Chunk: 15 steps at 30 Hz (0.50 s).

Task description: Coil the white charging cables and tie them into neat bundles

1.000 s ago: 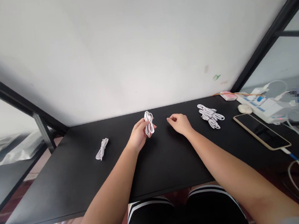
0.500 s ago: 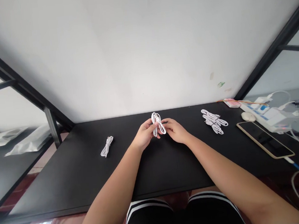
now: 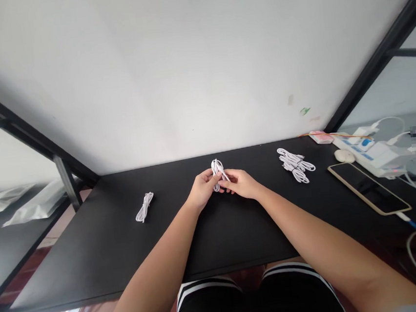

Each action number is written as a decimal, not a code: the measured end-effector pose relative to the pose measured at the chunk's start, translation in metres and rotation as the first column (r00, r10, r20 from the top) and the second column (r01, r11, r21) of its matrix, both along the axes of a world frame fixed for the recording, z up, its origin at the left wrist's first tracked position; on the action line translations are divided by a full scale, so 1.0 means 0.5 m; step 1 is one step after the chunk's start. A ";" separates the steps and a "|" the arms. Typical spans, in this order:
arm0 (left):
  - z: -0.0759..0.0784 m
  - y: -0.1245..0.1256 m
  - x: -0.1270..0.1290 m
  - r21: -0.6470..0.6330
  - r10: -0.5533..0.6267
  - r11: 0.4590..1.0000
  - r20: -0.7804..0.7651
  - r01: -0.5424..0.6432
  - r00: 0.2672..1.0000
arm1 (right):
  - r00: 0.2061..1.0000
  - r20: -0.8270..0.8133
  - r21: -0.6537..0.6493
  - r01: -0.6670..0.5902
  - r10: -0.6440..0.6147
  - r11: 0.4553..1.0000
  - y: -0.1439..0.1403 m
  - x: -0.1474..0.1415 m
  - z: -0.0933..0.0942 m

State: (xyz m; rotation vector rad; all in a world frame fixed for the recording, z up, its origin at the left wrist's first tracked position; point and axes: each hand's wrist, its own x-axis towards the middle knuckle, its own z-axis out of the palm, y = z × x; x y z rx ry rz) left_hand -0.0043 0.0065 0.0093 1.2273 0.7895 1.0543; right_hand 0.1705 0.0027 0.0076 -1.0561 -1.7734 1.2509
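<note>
Between my two hands, over the middle of the black table (image 3: pixel 223 238), is a white cable (image 3: pixel 217 166) folded into a looped bundle. My left hand (image 3: pixel 204 188) pinches it from the left, thumb across the front. From the right, the fingers of my right hand (image 3: pixel 240 182) close on the loops too. Part of the bundle is hidden behind my fingers. Another bundled white cable (image 3: pixel 145 207) lies on the table to the left. To the right, several white cable bundles (image 3: pixel 295 165) lie in a loose pile.
At the right lie a phone (image 3: pixel 369 188) with a cord plugged in, a round white object (image 3: pixel 344 156) and a power strip (image 3: pixel 373 159) with chargers. Loose cords hang past the table's right side. Plastic bags (image 3: pixel 38 202) rest on a surface at far left, beyond a black frame post (image 3: pixel 68 181).
My right hand has closed in on the cable bundle, its thumb and fingers now gripping the loops. My left hand keeps its hold. The view has tilted slightly.
</note>
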 end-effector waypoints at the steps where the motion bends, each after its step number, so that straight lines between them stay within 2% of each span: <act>1: 0.000 0.000 0.002 0.001 -0.001 1.000 -0.010 0.001 1.000 | 1.000 -0.013 -0.001 0.008 -0.008 1.000 0.003 0.000 -0.002; 4: -0.003 0.001 0.008 0.056 0.028 0.998 -0.097 -0.022 0.995 | 0.997 -0.055 -0.021 0.046 -0.047 0.999 0.014 0.000 -0.010; 7: -0.009 0.002 0.015 0.214 0.143 0.973 -0.260 -0.087 0.955 | 0.984 -0.117 -0.100 0.124 -0.135 0.987 0.024 -0.002 -0.015; 10: -0.013 0.003 0.020 0.389 0.255 0.916 -0.383 -0.095 0.888 | 0.957 -0.177 -0.162 0.200 -0.228 0.966 0.031 -0.002 -0.016; 15: -0.012 0.004 0.025 0.590 0.317 0.807 -0.453 0.014 0.833 | 0.899 -0.305 -0.184 0.267 -0.314 0.946 0.037 -0.001 -0.013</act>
